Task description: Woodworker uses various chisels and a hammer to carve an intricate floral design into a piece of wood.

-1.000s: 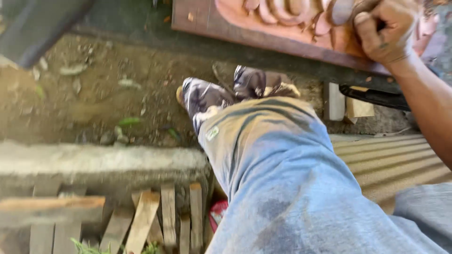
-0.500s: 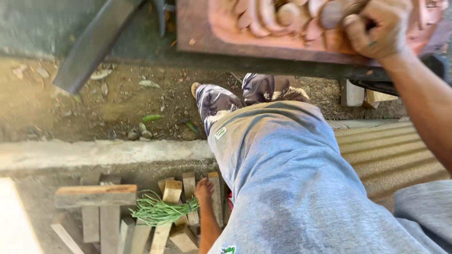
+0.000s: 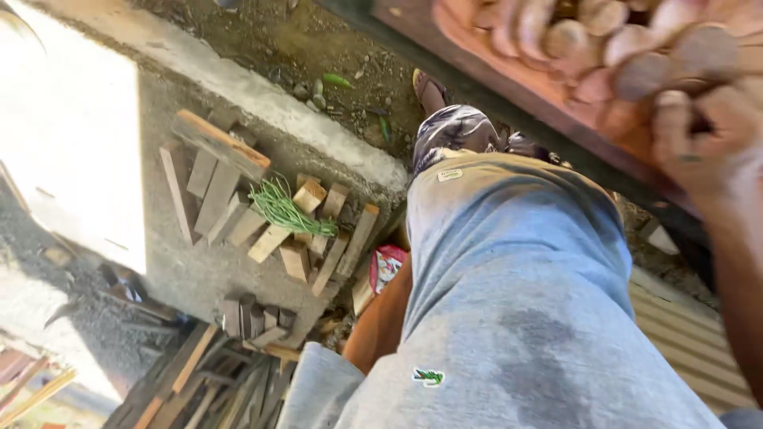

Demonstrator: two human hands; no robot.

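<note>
The right hand (image 3: 703,131) is curled shut, its fingers (image 3: 671,119) pressed against the carved wooden panel (image 3: 572,87), a reddish-brown board cut with rounded, petal-like shapes that runs across the upper right corner of the view; motion blur hides whether a tool sits inside the fist. Just below the carved panel lies the person's raised knee in grey-blue shorts (image 3: 517,302), and past the hem of the shorts a foot in a dark patterned sandal (image 3: 457,131) rests near the panel's lower edge, on bare dirt (image 3: 318,48) strewn with small stones and a few green leaves. The left forearm (image 3: 381,318) drops down beside the shorts on the side away from the carved panel, and the left hand itself is hidden behind the leg, so I cannot tell whether it is open or closed; a small red and white packet (image 3: 387,266) lies just beside that arm. Farther from the panel, beyond a concrete curb (image 3: 262,91), a loose heap of short wood offcuts (image 3: 238,206) lies on the concrete floor, with a bundle of green cord (image 3: 286,210) draped over the pieces. Corrugated metal sheet (image 3: 691,342) shows under the panel's right end, beside the knee.
</note>
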